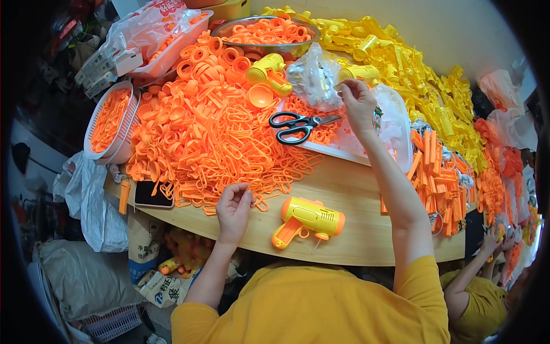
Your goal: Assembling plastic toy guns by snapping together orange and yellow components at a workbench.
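Note:
On the table before me lies a yellow and orange toy gun [311, 221] on its side, with a thin pin-like piece poking out below it. My left hand [234, 213] is closed in a pinch left of the toy, at the near edge of a heap of orange loop-shaped parts [240, 155]. Whatever it pinches is too small to make out. Farther off, my right hand [357, 104] is raised over a white tray [405, 129], thumb and fingertips together; what they hold cannot be told. Beside that hand are a clear plastic bag [314, 77] and black-handled scissors [299, 126].
Orange rings and cups [200, 74] are piled at the left, yellow shell parts [395, 63] at the back right. A metal bowl [229, 26], a white basket [123, 123] and a phone [153, 195] stand or lie around. Orange sticks [432, 166] lie right; another person [478, 292] works there.

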`<action>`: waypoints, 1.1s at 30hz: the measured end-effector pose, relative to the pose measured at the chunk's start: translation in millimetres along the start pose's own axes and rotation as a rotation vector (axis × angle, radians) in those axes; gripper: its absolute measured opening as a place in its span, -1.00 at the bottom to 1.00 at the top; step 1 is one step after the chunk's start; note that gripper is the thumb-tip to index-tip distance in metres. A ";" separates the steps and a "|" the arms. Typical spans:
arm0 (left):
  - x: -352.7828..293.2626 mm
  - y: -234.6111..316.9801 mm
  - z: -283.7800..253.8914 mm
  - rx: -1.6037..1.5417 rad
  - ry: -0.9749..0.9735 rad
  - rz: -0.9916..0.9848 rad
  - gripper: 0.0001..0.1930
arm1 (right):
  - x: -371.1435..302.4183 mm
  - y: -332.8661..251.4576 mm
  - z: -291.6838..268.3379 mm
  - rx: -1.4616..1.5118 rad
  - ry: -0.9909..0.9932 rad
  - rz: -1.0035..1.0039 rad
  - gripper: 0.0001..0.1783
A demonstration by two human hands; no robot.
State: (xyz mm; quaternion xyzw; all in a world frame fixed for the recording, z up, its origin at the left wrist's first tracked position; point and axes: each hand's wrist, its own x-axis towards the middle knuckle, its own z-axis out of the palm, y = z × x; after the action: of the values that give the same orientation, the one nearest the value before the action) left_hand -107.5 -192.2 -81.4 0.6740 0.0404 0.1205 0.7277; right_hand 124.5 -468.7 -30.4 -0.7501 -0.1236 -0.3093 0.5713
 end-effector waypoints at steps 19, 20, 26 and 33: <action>3.0 37.9 58.8 -0.302 -0.351 -0.231 -0.81 | -179.1 -119.8 -38.4 0.456 -0.013 0.640 -0.85; 1.0 36.6 59.4 -0.301 -0.353 -0.241 -0.81 | -184.5 -121.1 -38.3 0.421 -0.015 0.629 -0.84; -5.7 28.3 59.7 -0.266 -0.394 -0.316 -0.76 | -204.3 -129.5 -38.8 0.448 -0.060 0.665 -0.81; -10.1 32.6 61.1 -0.309 -0.411 -0.376 -0.77 | -214.2 -133.4 -41.4 0.481 -0.085 0.704 -0.78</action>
State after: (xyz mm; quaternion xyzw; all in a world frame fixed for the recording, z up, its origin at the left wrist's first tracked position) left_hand -107.8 -251.8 -44.7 0.5465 -0.0024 -0.1500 0.8239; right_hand -127.4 -429.2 -49.4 -0.6041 0.0480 -0.0265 0.7950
